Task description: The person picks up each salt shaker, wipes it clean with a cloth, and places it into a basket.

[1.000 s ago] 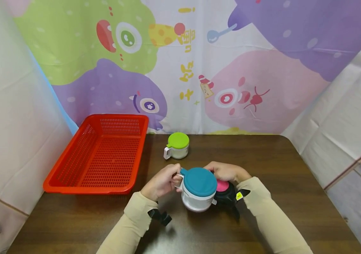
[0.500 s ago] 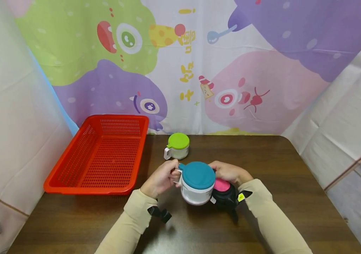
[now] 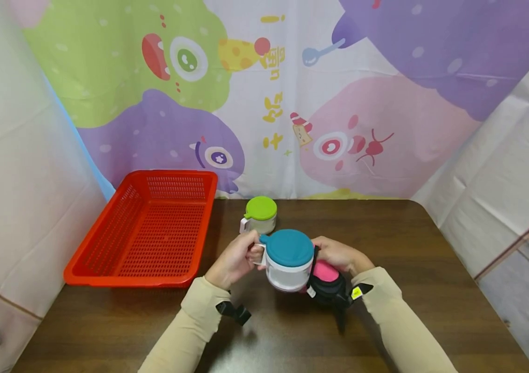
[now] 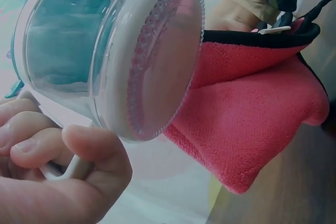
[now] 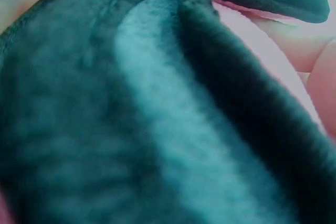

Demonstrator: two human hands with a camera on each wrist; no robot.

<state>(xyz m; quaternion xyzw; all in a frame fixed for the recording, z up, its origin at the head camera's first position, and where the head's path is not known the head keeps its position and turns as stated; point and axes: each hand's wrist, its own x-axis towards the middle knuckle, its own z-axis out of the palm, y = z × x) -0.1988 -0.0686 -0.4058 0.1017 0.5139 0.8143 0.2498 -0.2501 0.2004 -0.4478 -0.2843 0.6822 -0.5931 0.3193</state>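
Observation:
My left hand (image 3: 235, 260) grips the white handle of a clear seasoning jar (image 3: 287, 275) with a teal lid. Thumb and curled fingers wrap that handle in the left wrist view, where the jar (image 4: 68, 40) lies tilted with its ribbed base toward the cloth. My right hand (image 3: 339, 255) holds a pink cleaning cloth (image 4: 236, 114) with black edging, close against the jar's right side. Dark, blurred fabric of the cloth (image 5: 157, 103) fills most of the right wrist view. Part of the right hand's fingers is hidden behind jar and cloth.
A second jar with a green lid (image 3: 261, 208) stands upright on the brown table (image 3: 367, 217), just beyond the left hand. At the left sits a red perforated basket (image 3: 199, 243). A cartoon-printed curtain (image 3: 288, 103) hangs behind the table.
Both hands are still on the same things. The teal-lidded jar has risen in the head view, away from me and slightly left. More of the cloth's black edge shows beside it.

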